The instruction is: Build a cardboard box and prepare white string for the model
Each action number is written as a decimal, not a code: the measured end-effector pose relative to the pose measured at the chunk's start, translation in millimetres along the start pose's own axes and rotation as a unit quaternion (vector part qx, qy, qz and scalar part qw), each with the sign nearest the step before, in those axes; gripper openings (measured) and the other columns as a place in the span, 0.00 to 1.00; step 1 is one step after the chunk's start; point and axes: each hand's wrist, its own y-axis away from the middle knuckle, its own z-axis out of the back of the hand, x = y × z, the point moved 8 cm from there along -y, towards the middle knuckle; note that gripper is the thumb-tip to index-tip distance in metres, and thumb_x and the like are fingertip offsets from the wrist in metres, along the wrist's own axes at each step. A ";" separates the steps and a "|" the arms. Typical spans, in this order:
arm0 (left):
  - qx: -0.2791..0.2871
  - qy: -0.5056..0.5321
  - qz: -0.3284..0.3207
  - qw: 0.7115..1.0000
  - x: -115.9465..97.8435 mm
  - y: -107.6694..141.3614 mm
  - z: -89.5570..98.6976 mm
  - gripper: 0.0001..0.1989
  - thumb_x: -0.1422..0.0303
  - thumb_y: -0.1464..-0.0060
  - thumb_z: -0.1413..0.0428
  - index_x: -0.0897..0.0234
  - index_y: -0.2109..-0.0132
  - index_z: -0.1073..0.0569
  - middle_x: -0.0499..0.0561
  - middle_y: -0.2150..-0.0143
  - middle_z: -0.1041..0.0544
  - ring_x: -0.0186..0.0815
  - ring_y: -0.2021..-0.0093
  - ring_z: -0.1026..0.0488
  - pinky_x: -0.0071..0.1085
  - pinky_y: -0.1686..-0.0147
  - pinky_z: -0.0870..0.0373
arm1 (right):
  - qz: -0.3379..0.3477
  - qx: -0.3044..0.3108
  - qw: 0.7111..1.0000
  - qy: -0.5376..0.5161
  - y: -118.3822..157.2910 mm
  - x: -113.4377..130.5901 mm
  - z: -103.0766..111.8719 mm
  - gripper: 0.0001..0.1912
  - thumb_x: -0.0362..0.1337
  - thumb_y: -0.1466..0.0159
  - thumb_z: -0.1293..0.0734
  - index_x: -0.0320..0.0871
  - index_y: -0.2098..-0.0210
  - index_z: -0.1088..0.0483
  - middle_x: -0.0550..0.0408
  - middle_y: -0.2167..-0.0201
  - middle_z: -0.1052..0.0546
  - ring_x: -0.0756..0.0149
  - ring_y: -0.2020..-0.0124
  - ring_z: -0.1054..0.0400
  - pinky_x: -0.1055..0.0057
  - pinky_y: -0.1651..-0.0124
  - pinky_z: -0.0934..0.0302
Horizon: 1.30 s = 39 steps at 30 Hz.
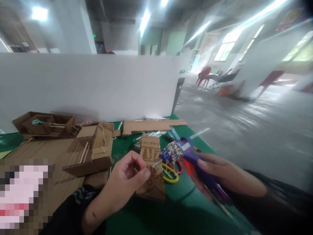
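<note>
1. Two hands in my feed, both bare, dark sleeves, reaching in from the bottom of the frame.
2. Right hand [220, 173], lower right: wrapped round the handle of a blue glue gun [192, 155], thumb along its upper side. Firm grip.
3. Glue gun sits right of centre, nozzle end pointing left toward the other hand. Front is crusted with pale bits; a small red light shows on the body.
4. Left hand [128, 182], lower centre: fingers curled, thumb and forefinger tips near each other. I can't tell whether anything is pinched there.
5. Cardboard strip [150, 148], printed, lies on the green table [186, 209] at centre, partly behind the left thumb. Nozzle is over or just beside its right edge; I can't tell if they touch.
6. Scissors [170, 180], just right of that strip, below the nozzle: I see yellow and red handles.
7. Left of centre I have an open box [102, 143] with thin sticks [84, 152] in it. Upper left of that, a tray [67, 125] with a smaller box inside.
8. Beyond the strip: a long flat board [151, 125] and clear rods [156, 133].
9. White partition [85, 85] spans the back; red chair [204, 74], upper right, blurred.
</note>
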 end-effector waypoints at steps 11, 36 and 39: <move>-0.219 -0.301 -0.179 0.911 -18.3 66.4 -2.6 0.03 0.71 0.42 0.42 0.58 0.63 0.27 0.43 0.70 0.23 0.29 0.72 0.26 0.23 0.70 0.29 | -0.069 0.011 0.992 -0.101 18.7 -67.4 -24.7 0.27 0.57 0.35 0.37 0.38 0.75 0.30 0.56 0.83 0.28 0.74 0.89 0.35 0.82 0.87 0.45; -0.255 -0.259 -0.132 0.922 -11.3 62.7 -0.1 0.02 0.71 0.42 0.42 0.58 0.62 0.25 0.45 0.68 0.20 0.32 0.69 0.25 0.26 0.67 0.29 | -0.118 0.006 0.976 -0.182 27.7 -98.8 -59.4 0.30 0.58 0.33 0.40 0.38 0.75 0.31 0.59 0.87 0.34 0.77 0.88 0.43 0.80 0.83 0.51; -0.251 -0.259 -0.128 0.924 -9.5 63.0 0.1 0.02 0.70 0.41 0.42 0.58 0.62 0.26 0.44 0.68 0.21 0.32 0.69 0.25 0.25 0.66 0.29 | -0.119 -0.003 0.974 -0.191 28.8 -97.9 -58.2 0.27 0.58 0.34 0.38 0.39 0.72 0.32 0.59 0.84 0.32 0.78 0.88 0.43 0.80 0.83 0.50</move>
